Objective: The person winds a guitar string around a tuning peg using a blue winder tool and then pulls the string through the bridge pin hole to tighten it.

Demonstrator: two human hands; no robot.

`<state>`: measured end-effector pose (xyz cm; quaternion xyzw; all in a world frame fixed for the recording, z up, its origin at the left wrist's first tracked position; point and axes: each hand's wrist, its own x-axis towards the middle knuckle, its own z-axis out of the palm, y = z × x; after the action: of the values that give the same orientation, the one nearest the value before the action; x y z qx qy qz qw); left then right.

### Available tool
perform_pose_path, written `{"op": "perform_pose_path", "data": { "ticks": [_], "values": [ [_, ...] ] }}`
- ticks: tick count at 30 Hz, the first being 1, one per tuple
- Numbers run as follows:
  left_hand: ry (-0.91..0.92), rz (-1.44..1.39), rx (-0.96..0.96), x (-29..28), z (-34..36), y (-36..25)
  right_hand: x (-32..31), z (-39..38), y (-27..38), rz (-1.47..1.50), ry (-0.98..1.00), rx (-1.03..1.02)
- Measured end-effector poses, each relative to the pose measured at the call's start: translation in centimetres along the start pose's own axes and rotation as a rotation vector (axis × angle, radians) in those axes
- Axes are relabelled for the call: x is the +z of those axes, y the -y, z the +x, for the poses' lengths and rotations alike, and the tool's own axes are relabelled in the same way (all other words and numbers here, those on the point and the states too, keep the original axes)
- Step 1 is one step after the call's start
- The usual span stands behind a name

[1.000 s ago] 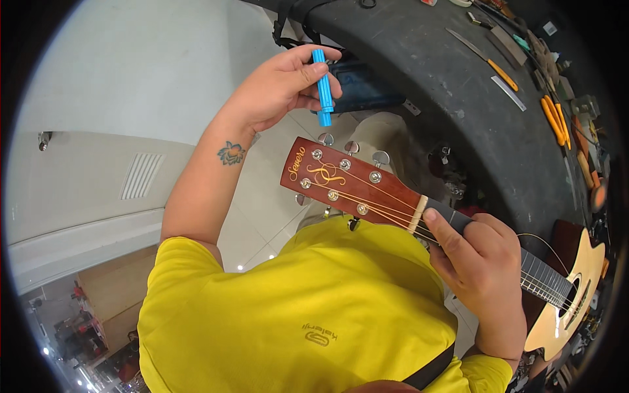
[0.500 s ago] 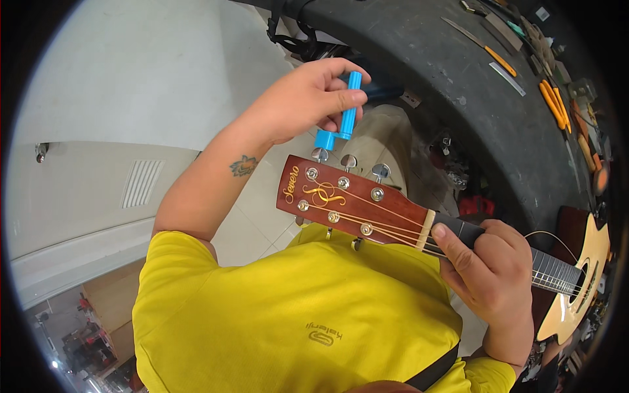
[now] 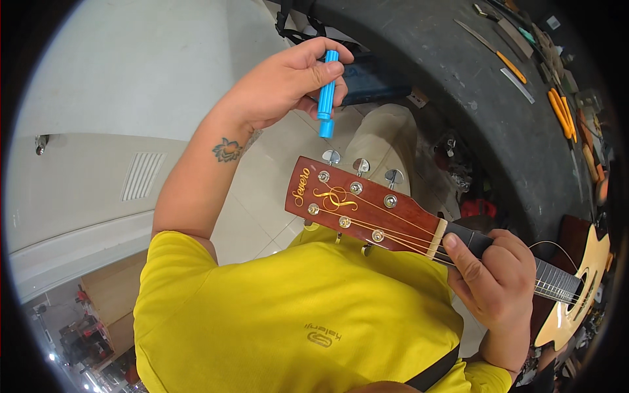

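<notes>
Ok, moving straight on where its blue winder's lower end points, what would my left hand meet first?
Probably the upper silver tuning key nearest the tip of the headstock, though depth is unclear.

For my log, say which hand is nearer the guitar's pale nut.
Right. The right hand grips the neck beside the nut; the left hand, farther off, holds a blue tool beyond the headstock.

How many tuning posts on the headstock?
6 tuning posts: three along the upper edge of the headstock, three along its lower edge, nearer the yellow shirt; none hidden.
</notes>
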<state>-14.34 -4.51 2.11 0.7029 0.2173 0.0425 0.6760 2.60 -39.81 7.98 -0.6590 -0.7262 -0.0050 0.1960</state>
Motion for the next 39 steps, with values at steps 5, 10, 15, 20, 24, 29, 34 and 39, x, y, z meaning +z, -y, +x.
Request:
{"op": "perform_pose_path", "data": {
  "ticks": [5, 10, 15, 20, 24, 29, 34, 39],
  "values": [
    [-0.011, 0.100, -0.042, 1.8, -0.1, -1.2, -0.2, 0.0, 0.0, -0.006, 0.007, -0.006],
    [0.050, 0.259, -0.125, 3.8, 0.8, -1.6, -0.4, -0.2, 0.1, 0.007, -0.003, -0.010],
    [0.207, 0.364, -0.239, 5.1, 1.5, -1.4, -1.2, -0.2, 0.5, -0.004, -0.026, 0.012],
    [0.343, 0.308, -0.222, -1.7, 1.5, 1.4, -1.0, 0.0, 0.3, 0.005, -0.016, 0.005],
    [0.453, -0.310, 0.040, -1.0, 0.8, -0.9, -0.7, 0.0, 0.1, 0.002, -0.029, 0.000],
    [0.302, 0.069, -0.109, 1.7, 2.8, 0.6, -0.9, -0.1, -0.2, -0.007, -0.052, -0.026],
    [0.494, 0.016, -0.030, -2.9, 1.7, -0.9, -0.8, 0.0, -0.2, 0.016, -0.026, -0.019],
    [0.405, -0.102, -0.044, 1.7, 3.0, 1.1, -0.9, 0.0, -0.2, -0.001, -0.028, -0.028]
  ]
}}
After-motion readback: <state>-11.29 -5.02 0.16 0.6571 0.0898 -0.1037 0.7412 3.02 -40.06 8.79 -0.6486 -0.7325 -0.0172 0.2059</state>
